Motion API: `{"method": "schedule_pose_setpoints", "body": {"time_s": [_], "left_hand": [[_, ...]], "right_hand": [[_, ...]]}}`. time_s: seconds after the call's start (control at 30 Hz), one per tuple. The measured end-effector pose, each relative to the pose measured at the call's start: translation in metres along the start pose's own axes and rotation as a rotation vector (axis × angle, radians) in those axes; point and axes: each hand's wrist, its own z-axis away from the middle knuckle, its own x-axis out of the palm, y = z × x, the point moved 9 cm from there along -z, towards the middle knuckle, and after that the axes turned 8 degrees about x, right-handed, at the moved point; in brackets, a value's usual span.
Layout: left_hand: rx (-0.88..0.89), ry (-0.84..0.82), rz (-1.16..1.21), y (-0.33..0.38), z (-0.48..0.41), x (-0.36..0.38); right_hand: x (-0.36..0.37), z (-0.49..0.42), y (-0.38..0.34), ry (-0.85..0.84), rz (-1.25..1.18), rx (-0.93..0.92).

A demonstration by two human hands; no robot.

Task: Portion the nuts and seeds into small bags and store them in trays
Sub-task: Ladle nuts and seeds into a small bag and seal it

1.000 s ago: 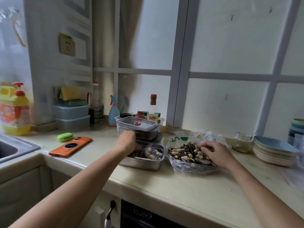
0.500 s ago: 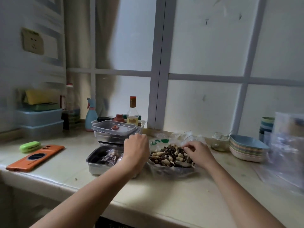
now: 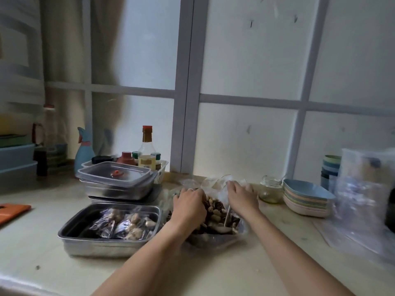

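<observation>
I get one head-worn view, close above the counter (image 3: 224, 270); it looks forward and down, facing the window (image 3: 245, 60).

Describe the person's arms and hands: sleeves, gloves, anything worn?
Left hand and right hand: bare, no gloves. No sleeves in view down to the frame edge, no watch or bracelet. A pale glint on a left finger may be a ring; too blurred to tell.

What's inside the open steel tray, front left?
The steel tray holds a few small clear bags of nuts and seeds, lying flat and overlapping. The exact count, and the tray floor beneath them, are covered.
</observation>
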Motion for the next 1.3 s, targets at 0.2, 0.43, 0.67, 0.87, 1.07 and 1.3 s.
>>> {"method": "schedule_pose_setpoints", "body": {"time_s": [0.2, 0.43, 0.67, 0.87, 1.07, 1.3], "left_hand": [[0.023, 0.078, 0.034, 0.001, -0.006, -0.004], [0.028, 0.146, 0.106, 0.001, -0.004, -0.011], [0.077, 0.135, 0.168, 0.003, -0.004, -0.007], [0.136, 0.130, 0.394, 0.015, -0.005, -0.007], [-0.009, 0.166, 0.850, 0.009, -0.002, -0.017], [-0.061, 0.243, 0.831, 0.001, -0.002, -0.018]], "right_hand": [[0.023, -0.023, 0.019, -0.120, 0.049, 0.102], [-0.025, -0.009, 0.017, 0.072, -0.432, 0.051], [-0.012, 0.006, 0.026, -0.124, -0.620, 0.038], [-0.028, 0.017, 0.002, -0.134, -0.801, -0.103], [-0.039, 0.036, -0.030, -0.208, -0.900, -0.205], [-0.023, 0.061, -0.061, -0.412, -0.789, -0.320]]}}
